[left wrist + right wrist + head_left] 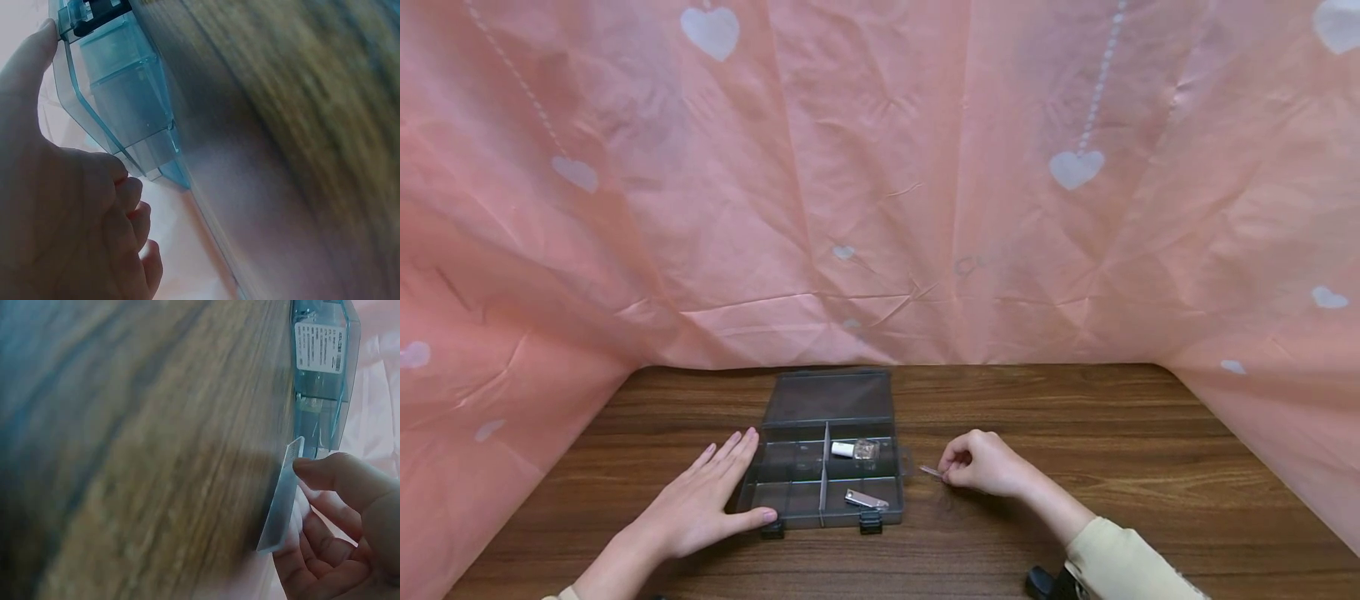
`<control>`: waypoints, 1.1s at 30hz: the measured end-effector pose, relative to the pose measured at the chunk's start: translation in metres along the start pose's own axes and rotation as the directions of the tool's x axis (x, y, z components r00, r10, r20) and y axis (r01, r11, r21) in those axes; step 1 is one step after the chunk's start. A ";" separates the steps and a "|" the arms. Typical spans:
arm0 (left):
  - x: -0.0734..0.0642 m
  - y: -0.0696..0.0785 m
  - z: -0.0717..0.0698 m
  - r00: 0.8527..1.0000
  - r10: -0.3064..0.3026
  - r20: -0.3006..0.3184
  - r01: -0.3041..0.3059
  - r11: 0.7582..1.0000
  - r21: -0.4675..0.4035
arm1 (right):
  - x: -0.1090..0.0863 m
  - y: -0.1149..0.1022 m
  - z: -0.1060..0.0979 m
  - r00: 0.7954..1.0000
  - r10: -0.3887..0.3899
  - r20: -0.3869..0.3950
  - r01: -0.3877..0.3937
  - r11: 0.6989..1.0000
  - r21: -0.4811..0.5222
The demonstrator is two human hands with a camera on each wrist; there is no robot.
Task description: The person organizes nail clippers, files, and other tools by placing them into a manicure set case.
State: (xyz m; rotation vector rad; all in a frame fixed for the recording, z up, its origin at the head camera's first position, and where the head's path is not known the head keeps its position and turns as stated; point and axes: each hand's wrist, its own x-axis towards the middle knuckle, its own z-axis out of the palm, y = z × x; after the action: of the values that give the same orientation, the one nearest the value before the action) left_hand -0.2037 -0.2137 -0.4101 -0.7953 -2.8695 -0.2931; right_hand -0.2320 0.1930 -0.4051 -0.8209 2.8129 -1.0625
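A see-through grey plastic box (pixel 823 498) with several compartments lies on the table, its lid (pixel 832 398) folded back flat behind it. In the back right compartment is a nail polish bottle (pixel 866 451) with a white cap, lying on its side. A silver nail clipper (pixel 867 500) lies in the front right one. My left hand (pixel 696 504) rests against the box's left side, fingers straight, thumb at the front left corner. Just right of the box, my right hand (pixel 988 467) pinches a thin clear flat strip (pixel 284 500) between thumb and fingers, close to the tabletop.
The wooden table (pixel 1150 467) is bounded at the back and sides by a pink curtain (pixel 880 183) with hearts. Two dark latches hang at the box's front, one being a black latch (pixel 870 522). A white printed label (pixel 320 348) sits on the box's right side.
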 end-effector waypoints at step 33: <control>0.001 0.001 -0.003 1.000 -0.004 0.022 0.004 1.000 0.006 | 0.005 -0.008 -0.011 0.995 0.027 -0.099 -0.029 0.999 -0.014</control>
State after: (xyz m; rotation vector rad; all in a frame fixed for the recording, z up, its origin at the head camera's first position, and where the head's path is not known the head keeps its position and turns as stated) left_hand -0.2038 -0.2125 -0.4066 -0.7969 -2.8918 -0.2781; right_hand -0.2346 0.1926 -0.3912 -0.7480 2.9074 -1.1089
